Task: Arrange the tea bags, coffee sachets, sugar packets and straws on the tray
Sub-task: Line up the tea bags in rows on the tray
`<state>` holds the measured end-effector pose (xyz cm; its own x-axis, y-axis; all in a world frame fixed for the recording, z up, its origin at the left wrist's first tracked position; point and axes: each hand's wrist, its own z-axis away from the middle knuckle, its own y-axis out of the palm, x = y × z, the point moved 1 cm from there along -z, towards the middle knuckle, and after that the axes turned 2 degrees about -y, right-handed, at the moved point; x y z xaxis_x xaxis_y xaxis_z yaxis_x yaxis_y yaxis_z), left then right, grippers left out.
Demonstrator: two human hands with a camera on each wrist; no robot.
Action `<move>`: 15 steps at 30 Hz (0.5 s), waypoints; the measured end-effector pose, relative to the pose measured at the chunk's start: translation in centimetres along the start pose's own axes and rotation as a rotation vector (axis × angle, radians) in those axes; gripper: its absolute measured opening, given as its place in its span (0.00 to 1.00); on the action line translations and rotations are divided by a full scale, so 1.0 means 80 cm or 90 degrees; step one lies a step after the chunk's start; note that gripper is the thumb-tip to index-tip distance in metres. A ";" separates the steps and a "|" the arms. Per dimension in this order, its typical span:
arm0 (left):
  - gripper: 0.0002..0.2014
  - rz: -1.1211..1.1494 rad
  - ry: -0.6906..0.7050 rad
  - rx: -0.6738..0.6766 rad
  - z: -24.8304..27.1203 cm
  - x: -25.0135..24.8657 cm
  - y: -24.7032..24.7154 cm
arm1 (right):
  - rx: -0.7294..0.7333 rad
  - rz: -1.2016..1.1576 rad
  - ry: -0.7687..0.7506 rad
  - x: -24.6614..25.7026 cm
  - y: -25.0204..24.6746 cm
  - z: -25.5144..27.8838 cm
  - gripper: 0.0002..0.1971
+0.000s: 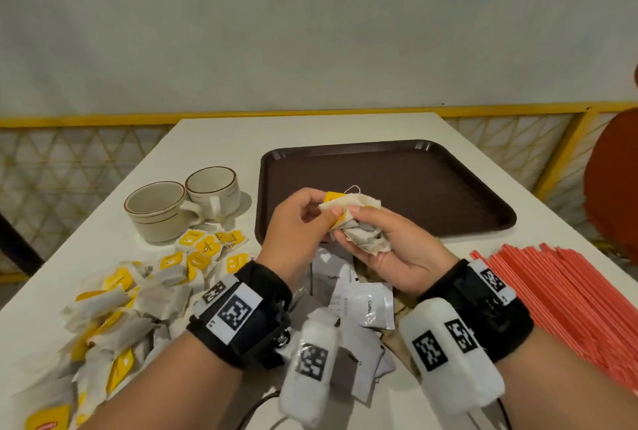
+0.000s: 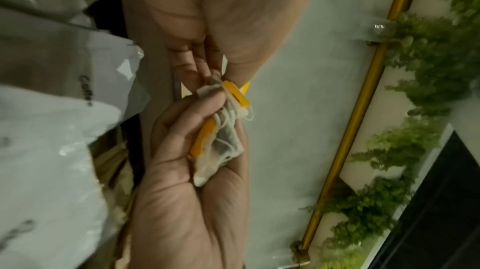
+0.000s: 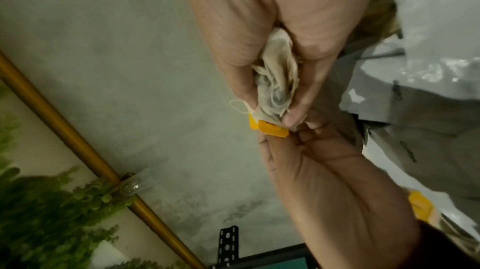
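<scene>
A small bundle of tea bags — pale paper pouches with yellow tags and white strings — was held above the near edge of the dark brown tray, gripped between the two hands. A larger heap of tea bags was spread over the white table to the left. White coffee sachets printed "Coffee" were piled in the middle near the front, overlapping one another. Red straws — a broad, flat mass laid side by side — were lying at the right.
</scene>
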<state>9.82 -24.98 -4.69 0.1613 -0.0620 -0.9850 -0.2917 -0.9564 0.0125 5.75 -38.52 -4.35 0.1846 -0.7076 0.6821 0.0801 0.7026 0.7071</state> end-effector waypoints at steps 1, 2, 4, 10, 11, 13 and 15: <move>0.04 0.013 -0.004 0.005 -0.003 -0.001 -0.002 | 0.003 0.015 0.008 0.004 0.004 -0.003 0.22; 0.04 0.031 -0.013 0.004 -0.007 -0.001 -0.003 | 0.010 0.037 0.017 0.011 0.009 -0.007 0.22; 0.06 0.065 -0.036 -0.007 -0.012 -0.004 -0.005 | 0.032 0.081 0.034 0.028 0.021 -0.015 0.24; 0.04 0.157 -0.089 -0.015 -0.024 -0.009 -0.015 | 0.048 0.080 0.057 0.035 0.040 -0.031 0.17; 0.04 0.153 -0.091 -0.022 -0.024 -0.006 -0.016 | 0.052 0.068 0.050 0.026 0.038 -0.031 0.16; 0.02 0.124 -0.081 -0.037 -0.022 -0.002 -0.018 | 0.056 0.074 0.016 0.009 0.033 -0.028 0.18; 0.02 0.097 -0.066 -0.046 -0.018 0.000 -0.018 | 0.046 0.095 -0.021 -0.003 0.029 -0.026 0.23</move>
<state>11.59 -23.99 -4.48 0.0215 -0.1817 -0.9831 -0.2361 -0.9564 0.1716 7.89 -36.55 -3.25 0.1574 -0.5982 0.7858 -0.0170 0.7939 0.6078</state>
